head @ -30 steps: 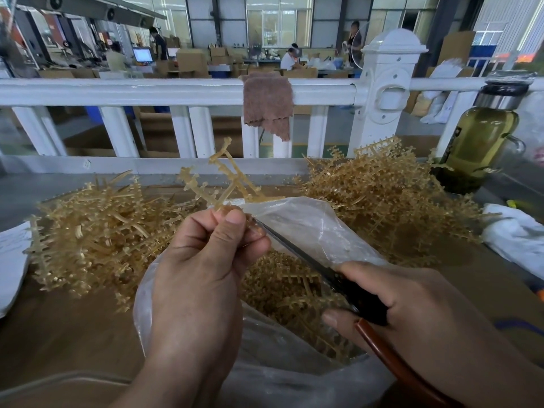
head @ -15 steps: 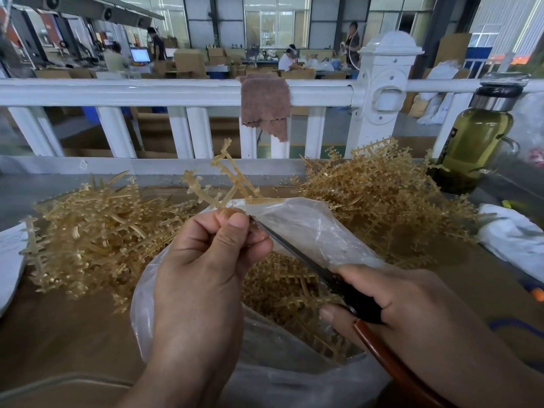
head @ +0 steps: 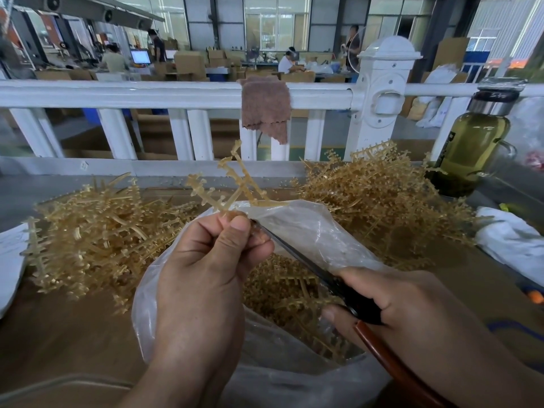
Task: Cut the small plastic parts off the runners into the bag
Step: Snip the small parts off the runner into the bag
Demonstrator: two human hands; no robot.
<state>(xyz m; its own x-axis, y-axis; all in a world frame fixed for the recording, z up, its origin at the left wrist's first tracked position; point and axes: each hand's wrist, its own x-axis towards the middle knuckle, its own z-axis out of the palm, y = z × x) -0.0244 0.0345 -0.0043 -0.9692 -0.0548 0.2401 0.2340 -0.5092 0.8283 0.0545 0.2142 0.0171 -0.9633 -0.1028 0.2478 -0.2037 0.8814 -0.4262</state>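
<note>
My left hand [head: 206, 269] pinches the lower end of a tan branched runner [head: 235, 184], which sticks up over the open clear plastic bag [head: 318, 231]. In my right hand [head: 412, 313] I grip scissors [head: 312, 263] with dark blades and a brown handle. The blade tips reach the runner right beside my left thumb and fingertips. Inside the bag lie many small tan cut parts [head: 282, 293]. Whether the blades are apart or closed is hidden by my fingers.
Heaps of tan runners lie left [head: 97, 231] and right [head: 382, 201] of the bag on the brown table. A bottle of yellow-green liquid [head: 471, 148] stands back right, white cloth [head: 509, 242] below it. A white railing [head: 176, 95] with a brown rag [head: 265, 107] runs behind.
The runner in my left hand has shifted slightly and the scissors tips stay at its base. Both hands keep nearly the same places.
</note>
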